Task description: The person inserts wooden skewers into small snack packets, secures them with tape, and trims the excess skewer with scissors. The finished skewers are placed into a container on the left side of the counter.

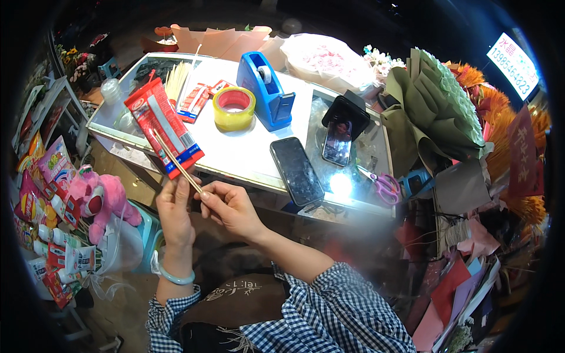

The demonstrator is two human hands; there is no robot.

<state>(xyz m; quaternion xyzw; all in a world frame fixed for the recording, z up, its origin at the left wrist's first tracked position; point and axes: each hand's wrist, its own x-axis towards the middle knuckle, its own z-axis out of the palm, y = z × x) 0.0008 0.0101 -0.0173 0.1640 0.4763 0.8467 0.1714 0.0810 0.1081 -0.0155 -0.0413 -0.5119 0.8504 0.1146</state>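
Observation:
A red snack packet point(155, 106) with a blue lower end is held up over the left part of the table. Thin wooden skewers point(168, 152) lie slantwise along its face. My left hand point(176, 213) is closed at the packet's bottom end, around the lower part of the skewers; some of its fingers are hidden. The thumb and fingers of my right hand point(231, 206) pinch the skewers' lower ends just beside it. Behind the packet, more pale skewers point(176, 75) lie on the table, near another small red packet point(194, 101).
On the white-topped table point(265, 162) are a yellow tape roll point(223, 119), a blue tape dispenser point(268, 94), a dark phone point(297, 170), a second phone point(338, 141) and purple scissors point(388, 188). Wrapped bouquets point(435, 106) stand right. A pink plush toy point(106, 200) and snacks sit left.

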